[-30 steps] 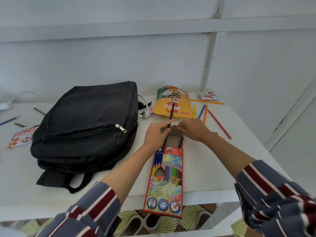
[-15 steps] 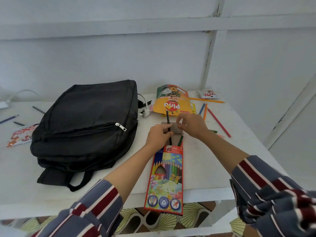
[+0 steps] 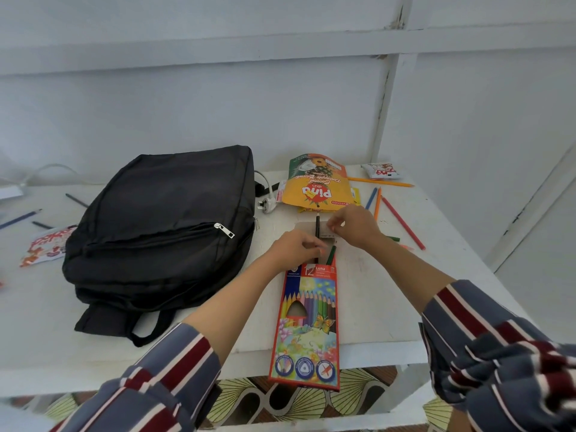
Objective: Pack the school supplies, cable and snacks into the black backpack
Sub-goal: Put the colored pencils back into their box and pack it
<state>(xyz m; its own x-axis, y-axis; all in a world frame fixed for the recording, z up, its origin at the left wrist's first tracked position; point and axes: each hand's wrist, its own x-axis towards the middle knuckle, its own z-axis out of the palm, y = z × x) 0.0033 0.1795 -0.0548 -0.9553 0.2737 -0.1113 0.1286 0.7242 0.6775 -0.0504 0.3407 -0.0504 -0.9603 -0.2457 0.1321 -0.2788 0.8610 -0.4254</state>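
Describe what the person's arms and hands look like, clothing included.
Left sleeve and right sleeve are striped grey-blue, dark red and white, leaving the forearms bare. Left hand and right hand wear no gloves; no watch or rings show.

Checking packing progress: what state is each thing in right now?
black backpack, lying flat, visible zip shut.
pencil box, flap open, overhanging table edge.
black pencil, partly inside box.
green pencil, sticking out of box.
snack pouch, lying unpacked.
plug, on table beside backpack.
left hand, pinching black pencil.
right hand, pinching box flap.
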